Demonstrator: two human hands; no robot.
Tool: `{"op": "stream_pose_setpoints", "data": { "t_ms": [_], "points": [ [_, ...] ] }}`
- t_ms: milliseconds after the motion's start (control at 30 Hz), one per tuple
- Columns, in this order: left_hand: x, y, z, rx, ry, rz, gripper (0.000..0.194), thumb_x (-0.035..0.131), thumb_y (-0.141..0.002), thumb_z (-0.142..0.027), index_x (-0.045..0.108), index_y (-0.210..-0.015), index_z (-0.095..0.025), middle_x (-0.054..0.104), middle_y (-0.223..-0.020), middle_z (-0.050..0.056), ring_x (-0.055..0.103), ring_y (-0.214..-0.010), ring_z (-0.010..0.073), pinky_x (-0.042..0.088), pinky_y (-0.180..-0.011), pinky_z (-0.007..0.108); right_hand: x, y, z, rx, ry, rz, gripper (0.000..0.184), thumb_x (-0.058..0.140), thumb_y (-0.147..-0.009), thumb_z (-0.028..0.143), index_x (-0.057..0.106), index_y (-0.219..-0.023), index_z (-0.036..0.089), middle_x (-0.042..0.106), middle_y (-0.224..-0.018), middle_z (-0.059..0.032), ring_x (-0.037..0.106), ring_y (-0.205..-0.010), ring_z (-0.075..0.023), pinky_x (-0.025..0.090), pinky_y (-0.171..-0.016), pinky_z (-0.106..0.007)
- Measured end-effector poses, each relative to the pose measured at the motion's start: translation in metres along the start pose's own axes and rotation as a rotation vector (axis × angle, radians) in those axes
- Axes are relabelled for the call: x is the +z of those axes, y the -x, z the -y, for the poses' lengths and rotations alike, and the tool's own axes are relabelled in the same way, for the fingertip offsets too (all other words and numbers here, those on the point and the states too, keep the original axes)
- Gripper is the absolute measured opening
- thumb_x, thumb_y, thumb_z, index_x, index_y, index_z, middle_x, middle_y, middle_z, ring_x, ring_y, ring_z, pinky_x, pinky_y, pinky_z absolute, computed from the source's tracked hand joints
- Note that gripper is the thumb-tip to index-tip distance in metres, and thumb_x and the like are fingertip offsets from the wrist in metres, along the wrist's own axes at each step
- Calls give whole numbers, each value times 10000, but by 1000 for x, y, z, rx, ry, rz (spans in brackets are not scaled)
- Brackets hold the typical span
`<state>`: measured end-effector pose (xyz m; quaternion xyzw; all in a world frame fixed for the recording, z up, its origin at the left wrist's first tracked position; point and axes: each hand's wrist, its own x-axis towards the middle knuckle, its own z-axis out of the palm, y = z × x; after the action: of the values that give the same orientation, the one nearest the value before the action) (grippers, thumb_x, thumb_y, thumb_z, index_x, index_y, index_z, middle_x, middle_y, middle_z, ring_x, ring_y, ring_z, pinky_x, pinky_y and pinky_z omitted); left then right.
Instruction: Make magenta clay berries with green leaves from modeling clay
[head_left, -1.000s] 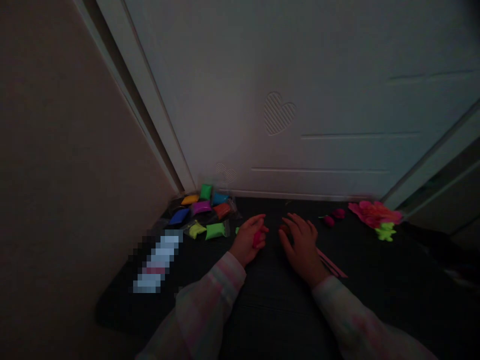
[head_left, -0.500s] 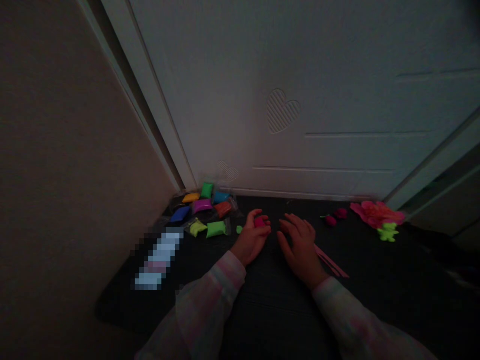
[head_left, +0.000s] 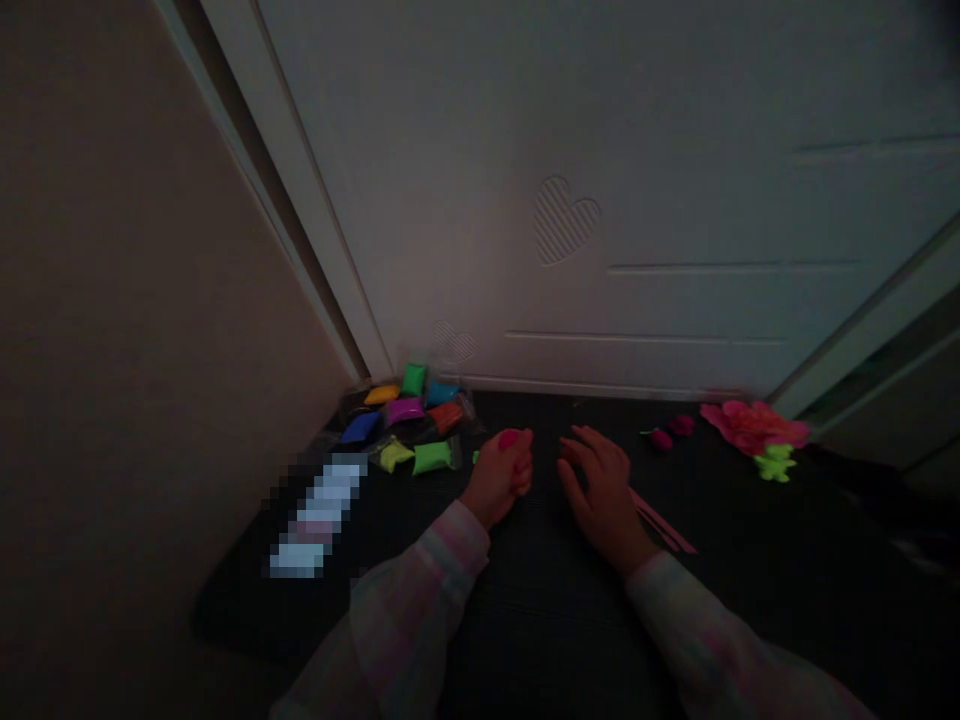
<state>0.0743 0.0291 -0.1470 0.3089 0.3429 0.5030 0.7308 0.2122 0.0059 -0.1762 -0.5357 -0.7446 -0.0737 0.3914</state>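
My left hand (head_left: 498,478) is closed around a lump of pink modelling clay (head_left: 510,438), which shows at the top between thumb and fingers. My right hand (head_left: 598,488) lies to its right, palm down over the dark table, fingers loosely apart and holding nothing. Thin pink strips (head_left: 667,525) stick out from beside my right hand's wrist. A small bit of green clay (head_left: 476,456) peeks out just behind my left hand.
Bags of coloured clay, among them a lime green pack (head_left: 433,457) and a blue pack (head_left: 361,428), lie at the table's back left. Two dark pink pieces (head_left: 661,440), a pink flower shape (head_left: 754,427) and a yellow-green figure (head_left: 775,463) lie right. A white panel (head_left: 480,200) stands behind.
My left hand's fingers have curled from a half-open cup into a fist around the pink clay. My right hand has hardly moved.
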Motion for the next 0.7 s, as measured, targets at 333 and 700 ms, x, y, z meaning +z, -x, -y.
{"op": "stream_pose_setpoints", "data": {
  "t_ms": [333, 700],
  "points": [
    [-5, 0, -11, -67, 99, 8, 558, 334, -740, -644, 259, -440, -180, 206, -324, -79, 190, -257, 30, 121, -314, 172, 0, 0, -1, 9, -23, -8, 260, 405, -841, 292, 535, -1027, 166, 524, -1144, -136, 431, -1133, -255, 350, -916, -450],
    [-6, -1, -4, -47, 59, -42, 292, 634, -619, -201, 343, -609, -183, 333, -431, -115, 314, -282, 15, 156, -304, 124, 2, 1, -3, 21, -31, -11, 268, 405, -838, 303, 536, -1029, 169, 514, -1151, -138, 425, -1134, -260, 360, -916, -462]
  ]
}}
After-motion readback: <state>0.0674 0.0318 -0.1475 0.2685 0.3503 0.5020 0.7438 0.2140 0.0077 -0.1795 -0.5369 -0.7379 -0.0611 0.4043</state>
